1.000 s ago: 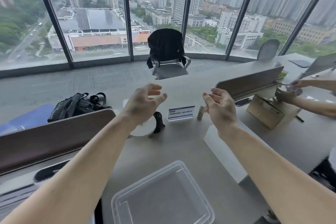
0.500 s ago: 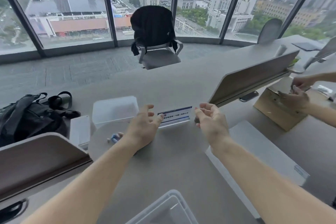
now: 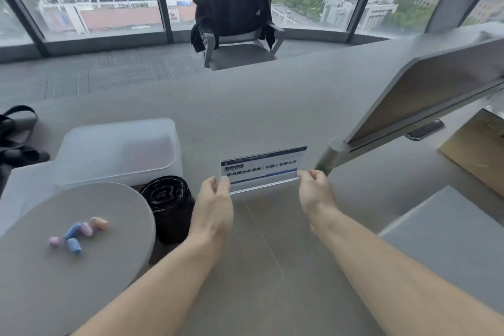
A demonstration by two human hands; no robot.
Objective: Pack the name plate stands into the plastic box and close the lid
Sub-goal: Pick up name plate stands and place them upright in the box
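Note:
A clear acrylic name plate stand (image 3: 263, 169) with a blue-and-white printed card stands upright on the grey desk (image 3: 272, 106), in the middle of the view. My left hand (image 3: 215, 199) pinches its lower left corner and my right hand (image 3: 313, 188) pinches its lower right corner. A frosted plastic box (image 3: 120, 150) sits to the left of the stand, apparently upside down. The clear lid seen earlier is out of view now.
A round grey board (image 3: 81, 248) with several pastel pieces lies at the left, with a black roll (image 3: 169, 202) beside it. A tilted grey divider panel (image 3: 425, 95) stands at the right. An office chair (image 3: 234, 13) stands beyond the desk.
The view has tilted down and closer. Both hands have reached forward and taken hold of the name plate stand's lower corners. The lid near the front edge has left the view.

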